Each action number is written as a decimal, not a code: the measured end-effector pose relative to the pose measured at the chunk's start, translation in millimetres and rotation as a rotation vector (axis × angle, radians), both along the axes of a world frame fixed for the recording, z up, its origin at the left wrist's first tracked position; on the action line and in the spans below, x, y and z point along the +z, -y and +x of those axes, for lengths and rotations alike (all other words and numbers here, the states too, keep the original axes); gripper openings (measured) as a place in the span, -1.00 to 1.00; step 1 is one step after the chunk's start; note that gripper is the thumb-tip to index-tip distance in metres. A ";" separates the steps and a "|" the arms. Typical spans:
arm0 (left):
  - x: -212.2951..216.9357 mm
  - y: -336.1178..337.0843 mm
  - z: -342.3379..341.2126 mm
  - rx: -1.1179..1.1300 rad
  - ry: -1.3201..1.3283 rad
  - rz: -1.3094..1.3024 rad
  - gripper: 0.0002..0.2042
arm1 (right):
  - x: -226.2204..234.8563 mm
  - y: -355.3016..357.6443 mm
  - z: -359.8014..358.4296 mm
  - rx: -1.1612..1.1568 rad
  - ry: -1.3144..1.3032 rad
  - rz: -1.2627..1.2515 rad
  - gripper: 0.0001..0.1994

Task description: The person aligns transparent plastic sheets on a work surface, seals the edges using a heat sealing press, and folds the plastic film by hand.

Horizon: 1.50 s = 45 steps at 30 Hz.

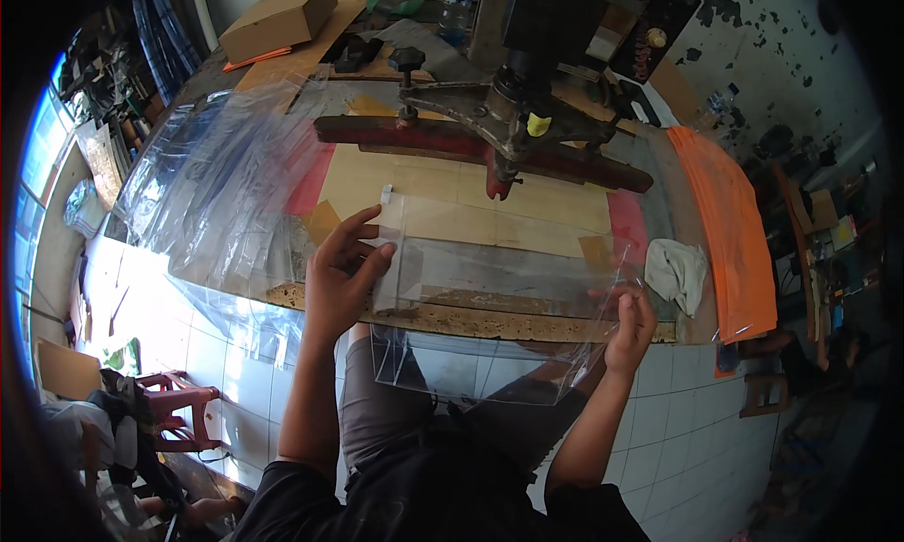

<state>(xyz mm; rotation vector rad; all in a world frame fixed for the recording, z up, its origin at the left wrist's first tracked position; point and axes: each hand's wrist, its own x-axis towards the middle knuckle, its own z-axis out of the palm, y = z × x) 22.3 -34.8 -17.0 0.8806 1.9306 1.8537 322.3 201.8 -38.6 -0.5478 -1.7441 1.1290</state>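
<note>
A clear plastic sheet [471, 349] hangs over the table's front edge, its far part lying on the work surface and its lower edge above my lap. My left hand [347, 264] grips its left side between thumb and curled fingers, with the index finger reaching toward its far left corner. At the opposite side my right hand [629, 330] is closed on the sheet's edge. Just beyond the sheet lies a tan board [424, 179] with pink strips at both ends. Above the board stands a press with a long dark red bar [395, 135].
A heap of clear plastic sheets [207, 175] covers the table's left side. Orange sheets [725, 231] are stacked at the right, beside a crumpled white cloth [676, 274]. A cardboard box [280, 19] sits at the far left, and a red stool [179, 410] stands on the floor.
</note>
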 end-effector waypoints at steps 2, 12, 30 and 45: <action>1.8 1.4 0.0 0.001 0.005 -0.010 -0.53 | -1.2 1.8 -1.9 -0.004 -0.002 -0.022 -0.74; -0.8 0.7 0.6 -0.002 -0.017 0.025 -0.54 | -1.4 3.5 -1.1 -0.025 0.046 -0.067 -0.74; -1.9 2.5 -0.6 -0.034 -0.175 0.105 -0.63 | 3.4 1.0 4.4 0.171 -0.086 -0.095 -0.83; -8.0 8.2 -2.8 -0.209 -0.062 0.019 -0.59 | 1.2 -4.2 11.4 0.301 -0.250 -0.216 -0.42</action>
